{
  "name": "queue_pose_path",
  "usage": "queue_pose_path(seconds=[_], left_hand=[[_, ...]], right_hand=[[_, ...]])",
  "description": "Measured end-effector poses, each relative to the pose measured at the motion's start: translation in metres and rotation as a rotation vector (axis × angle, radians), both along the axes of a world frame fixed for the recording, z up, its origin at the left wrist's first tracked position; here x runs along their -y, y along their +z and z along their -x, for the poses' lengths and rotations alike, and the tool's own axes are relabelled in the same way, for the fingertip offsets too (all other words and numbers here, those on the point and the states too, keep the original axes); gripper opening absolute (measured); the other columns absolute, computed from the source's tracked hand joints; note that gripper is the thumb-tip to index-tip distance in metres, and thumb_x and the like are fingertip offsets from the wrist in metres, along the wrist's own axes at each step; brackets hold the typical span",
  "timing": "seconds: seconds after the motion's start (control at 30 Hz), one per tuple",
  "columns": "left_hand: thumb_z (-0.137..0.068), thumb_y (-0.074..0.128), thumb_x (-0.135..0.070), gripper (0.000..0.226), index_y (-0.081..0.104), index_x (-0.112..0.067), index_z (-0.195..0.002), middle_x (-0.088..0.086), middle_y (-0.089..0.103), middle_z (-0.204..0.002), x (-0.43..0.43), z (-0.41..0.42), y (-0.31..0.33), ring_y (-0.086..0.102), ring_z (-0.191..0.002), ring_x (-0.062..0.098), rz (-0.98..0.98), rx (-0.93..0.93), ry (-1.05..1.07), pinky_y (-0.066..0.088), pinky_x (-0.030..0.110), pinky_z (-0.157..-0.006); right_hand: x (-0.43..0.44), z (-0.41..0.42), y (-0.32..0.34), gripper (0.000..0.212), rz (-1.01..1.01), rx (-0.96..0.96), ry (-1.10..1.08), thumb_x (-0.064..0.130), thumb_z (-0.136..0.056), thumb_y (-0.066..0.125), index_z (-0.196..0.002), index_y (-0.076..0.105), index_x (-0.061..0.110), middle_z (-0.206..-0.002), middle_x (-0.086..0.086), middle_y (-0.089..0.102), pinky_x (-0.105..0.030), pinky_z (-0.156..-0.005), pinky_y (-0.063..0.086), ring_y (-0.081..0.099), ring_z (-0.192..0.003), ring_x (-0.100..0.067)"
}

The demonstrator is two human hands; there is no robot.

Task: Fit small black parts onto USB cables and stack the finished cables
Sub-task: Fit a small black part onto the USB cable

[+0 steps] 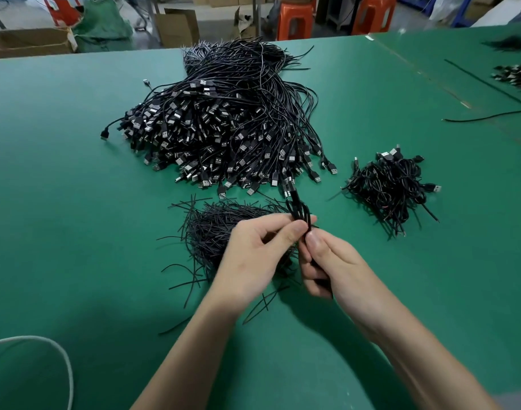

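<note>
A folded black USB cable [297,209] stands upright between my two hands above the green table. My right hand [330,263] grips its lower part, fingers curled round the bundle. My left hand [260,250] pinches the cable near its middle between thumb and fingers. Under my left hand lies a heap of thin black tie strips [207,229]. A big pile of loose USB cables [223,128] with silver plugs fills the middle of the table. A smaller stack of bundled cables [393,187] sits to the right.
The green table [76,187] stretches all around. A white cord [61,359] loops at the lower left. More black cables [516,74] lie at the far right. Cardboard boxes [176,25] and orange stools [296,20] stand beyond the far edge.
</note>
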State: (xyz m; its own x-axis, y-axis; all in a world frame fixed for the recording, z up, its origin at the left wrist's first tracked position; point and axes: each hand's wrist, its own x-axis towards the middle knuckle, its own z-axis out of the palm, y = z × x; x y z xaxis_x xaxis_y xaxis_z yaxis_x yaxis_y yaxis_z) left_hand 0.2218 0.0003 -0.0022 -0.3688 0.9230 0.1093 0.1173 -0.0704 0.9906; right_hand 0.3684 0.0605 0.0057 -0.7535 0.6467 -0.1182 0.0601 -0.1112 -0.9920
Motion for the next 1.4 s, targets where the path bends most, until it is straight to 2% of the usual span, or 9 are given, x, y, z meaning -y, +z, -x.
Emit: queue_pose_path(seconds=[0.07,0.17,0.27,0.63,0.8,0.93,1.03,1.2,1.4], left_hand=[[-0.099,0.068,-0.026,0.018,0.079,-0.029,-0.112,-0.017,0.077,-0.109,0.004,0.019,0.002,0.068,-0.108,0.002,0.055,-0.372,0.127,0.053,0.03,-0.098],[-0.1,0.066,-0.032,0.02,0.079,-0.03,-0.115,-0.014,0.075,-0.11,0.014,0.046,0.003,0.064,-0.106,0.014,0.21,-1.015,0.26,0.047,0.039,-0.095],[-0.101,0.063,-0.033,0.02,0.08,-0.031,-0.113,-0.012,0.072,-0.105,0.019,0.055,0.002,0.06,-0.101,0.019,0.304,-1.202,0.206,0.041,0.038,-0.088],[-0.102,0.062,-0.039,0.016,0.077,-0.039,-0.106,-0.017,0.067,-0.107,0.015,0.062,0.005,0.057,-0.109,0.01,0.409,-1.197,0.21,0.041,0.028,-0.089],[-0.1,0.066,-0.033,0.012,0.078,-0.031,-0.097,-0.013,0.067,-0.097,0.015,0.063,0.004,0.059,-0.098,0.015,0.351,-1.199,0.247,0.041,0.029,-0.077],[-0.094,0.074,-0.033,0.004,0.076,-0.032,-0.091,-0.014,0.064,-0.093,0.016,0.064,0.005,0.058,-0.095,0.014,0.334,-1.166,0.245,0.036,0.028,-0.075],[-0.09,0.077,-0.031,0.005,0.074,-0.034,-0.087,-0.016,0.064,-0.093,0.019,0.066,0.006,0.059,-0.093,0.013,0.315,-1.108,0.268,0.04,0.029,-0.074],[-0.094,0.073,-0.028,0.006,0.073,-0.03,-0.089,-0.015,0.064,-0.091,0.019,0.07,0.005,0.059,-0.094,0.014,0.302,-1.084,0.288,0.04,0.031,-0.075],[-0.092,0.075,-0.036,0.005,0.078,-0.032,-0.093,-0.014,0.065,-0.095,0.017,0.068,0.003,0.056,-0.097,0.015,0.308,-1.169,0.152,0.037,0.031,-0.08]], right_hand=[[-0.002,-0.001,0.0,0.036,-0.05,0.038,-0.053,0.035,-0.108,0.037,-0.078,0.041,0.014,-0.062,0.008,0.033,-0.015,-0.048,0.032,0.031,-0.053,-0.012],[-0.006,-0.002,-0.001,0.037,-0.099,0.07,-0.097,0.03,-0.11,0.037,-0.077,0.04,0.014,-0.062,0.011,0.034,-0.014,-0.048,0.031,0.031,-0.054,-0.009],[-0.005,0.0,-0.003,0.038,-0.143,0.097,-0.108,0.029,-0.11,0.038,-0.076,0.04,0.014,-0.063,0.01,0.032,-0.015,-0.048,0.03,0.03,-0.054,-0.01],[-0.005,0.0,-0.003,0.038,-0.142,0.113,-0.084,0.031,-0.109,0.04,-0.075,0.043,0.016,-0.062,0.006,0.033,-0.022,-0.047,0.028,0.03,-0.056,-0.017],[-0.009,-0.002,-0.004,0.037,-0.151,0.13,-0.101,0.031,-0.109,0.04,-0.078,0.043,0.012,-0.063,0.004,0.034,-0.024,-0.047,0.028,0.031,-0.057,-0.018],[-0.008,-0.003,-0.006,0.037,-0.152,0.129,-0.106,0.03,-0.11,0.039,-0.079,0.042,0.009,-0.062,0.006,0.035,-0.023,-0.047,0.029,0.032,-0.056,-0.018],[-0.008,-0.002,-0.007,0.038,-0.158,0.131,-0.109,0.03,-0.11,0.039,-0.081,0.04,0.005,-0.061,0.007,0.035,-0.022,-0.047,0.03,0.033,-0.056,-0.017],[-0.008,-0.003,-0.007,0.037,-0.152,0.142,-0.114,0.03,-0.11,0.039,-0.08,0.04,0.008,-0.063,0.004,0.034,-0.025,-0.049,0.029,0.032,-0.059,-0.018],[-0.006,-0.006,-0.007,0.036,-0.139,0.151,-0.13,0.029,-0.11,0.038,-0.079,0.04,0.01,-0.064,0.003,0.034,-0.023,-0.048,0.029,0.031,-0.059,-0.018]])
